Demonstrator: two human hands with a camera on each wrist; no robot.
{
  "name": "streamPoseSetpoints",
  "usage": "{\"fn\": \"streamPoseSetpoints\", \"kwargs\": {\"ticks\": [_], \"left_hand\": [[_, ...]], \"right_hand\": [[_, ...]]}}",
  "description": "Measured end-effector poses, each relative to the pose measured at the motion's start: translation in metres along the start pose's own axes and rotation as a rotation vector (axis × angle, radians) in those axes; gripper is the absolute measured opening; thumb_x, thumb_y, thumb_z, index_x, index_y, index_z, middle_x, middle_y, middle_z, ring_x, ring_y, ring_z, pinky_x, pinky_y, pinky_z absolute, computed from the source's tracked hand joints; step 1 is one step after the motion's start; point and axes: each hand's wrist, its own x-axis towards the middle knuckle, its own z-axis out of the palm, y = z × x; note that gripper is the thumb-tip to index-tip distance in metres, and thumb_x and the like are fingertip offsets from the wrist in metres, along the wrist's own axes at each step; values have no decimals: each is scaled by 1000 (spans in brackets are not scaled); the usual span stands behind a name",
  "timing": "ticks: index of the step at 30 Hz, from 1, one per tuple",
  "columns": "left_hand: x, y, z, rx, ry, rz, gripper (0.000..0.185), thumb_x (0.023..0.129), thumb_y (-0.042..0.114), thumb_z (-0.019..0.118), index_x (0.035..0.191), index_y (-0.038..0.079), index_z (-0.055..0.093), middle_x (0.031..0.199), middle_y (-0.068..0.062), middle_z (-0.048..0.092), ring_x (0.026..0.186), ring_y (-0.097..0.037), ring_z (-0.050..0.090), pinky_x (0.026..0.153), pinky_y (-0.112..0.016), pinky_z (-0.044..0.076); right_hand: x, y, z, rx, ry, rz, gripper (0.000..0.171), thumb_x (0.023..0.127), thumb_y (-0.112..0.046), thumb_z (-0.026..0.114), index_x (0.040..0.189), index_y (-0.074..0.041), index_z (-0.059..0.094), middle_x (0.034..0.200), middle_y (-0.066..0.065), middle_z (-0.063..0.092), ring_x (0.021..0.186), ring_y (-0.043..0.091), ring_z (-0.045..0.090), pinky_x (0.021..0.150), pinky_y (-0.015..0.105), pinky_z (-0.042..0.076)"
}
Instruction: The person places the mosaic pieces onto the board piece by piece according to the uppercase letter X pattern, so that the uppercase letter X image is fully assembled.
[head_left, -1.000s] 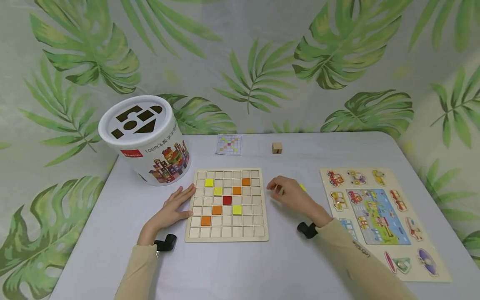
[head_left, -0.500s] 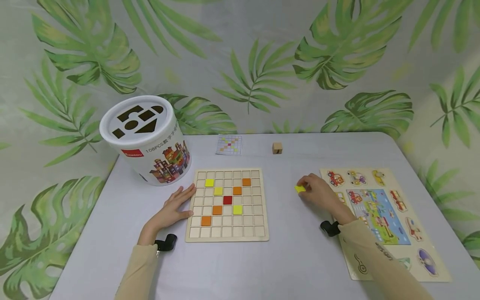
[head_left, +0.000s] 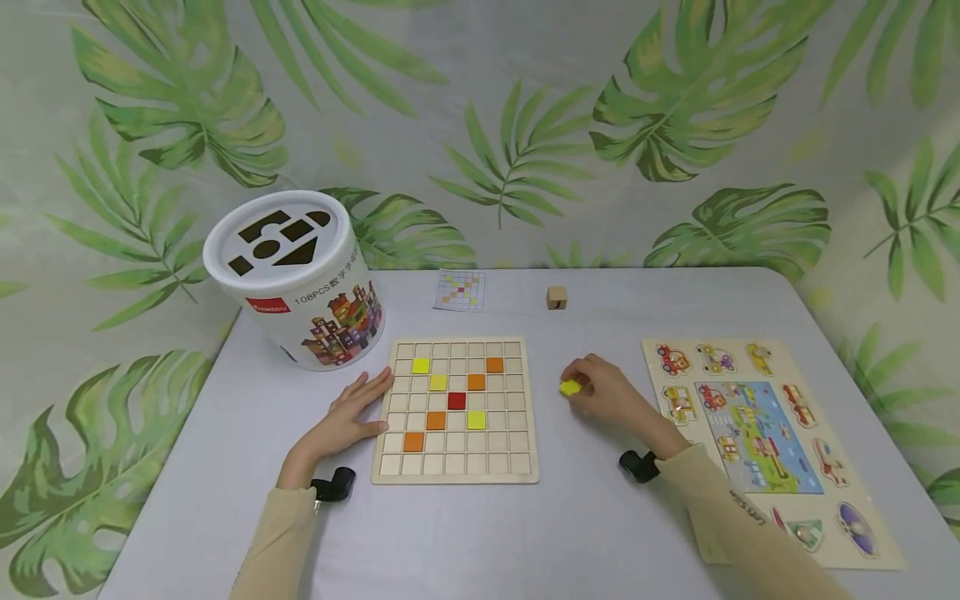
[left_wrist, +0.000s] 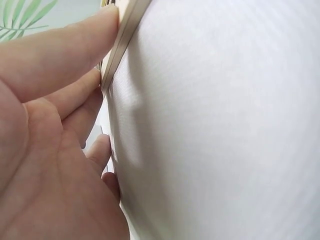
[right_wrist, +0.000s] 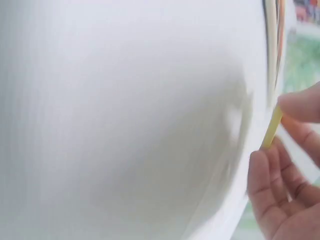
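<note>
left hand [head_left: 347, 414] lies flat with fingers straight against the left edge of the square wooden grid board [head_left: 454, 410] on the table [head_left: 480, 533], apparently steadying it, while right hand [head_left: 611, 394] pinches a small yellow square tile [head_left: 570, 387] just right of that board.

A small flat yellow tile [head_left: 570, 387], pinched in fingers [head_left: 587, 385], sits between wooden grid board [head_left: 455, 409] and picture puzzle [head_left: 757, 433].

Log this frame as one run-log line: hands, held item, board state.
left hand: flat against wooden grid board | right hand: pinches small yellow square tile, beside board | board: seven coloured tiles placed
</note>
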Motion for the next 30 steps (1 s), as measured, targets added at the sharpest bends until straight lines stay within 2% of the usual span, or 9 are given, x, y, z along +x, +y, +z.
{"fn": "streamPoseSetpoints", "kwargs": {"ticks": [6,12,18,25,30], "left_hand": [[0,-1,0,6,1,4,72,81,15,65,142,11,27,149,-3,16,135,-32,0,102,-57,-2],[1,-2,0,17,0,8,73,81,17,65,142,11,27,149,-2,16,135,-32,0,104,-55,-2],[1,-3,0,12,2,12,73,81,16,65,142,10,27,149,-3,16,135,-32,0,104,-55,-2],[1,-2,0,6,-1,4,73,81,17,65,142,11,27,149,-2,16,135,-32,-1,103,-56,-2],[0,-2,-1,2,1,4,72,81,19,65,142,12,27,149,-2,16,135,-32,0,104,-55,-3]], "right_hand": [[-1,-45,26,50,-122,-120,25,73,0,66,96,-9,61,92,-4,54,83,12,51,73,27,47],[-4,-69,49,-13,-246,-228,25,74,-1,61,97,-12,62,95,-7,54,84,10,48,74,22,44],[-3,-76,60,-88,-227,-274,26,74,2,58,94,-12,64,97,-7,55,89,9,47,77,21,44],[-5,-77,59,-134,-218,-291,25,75,0,60,96,-13,65,99,-7,57,91,8,48,79,22,44],[-11,-71,51,-82,-212,-248,25,77,-1,60,100,-12,64,100,-7,57,94,9,51,81,25,45]]}}
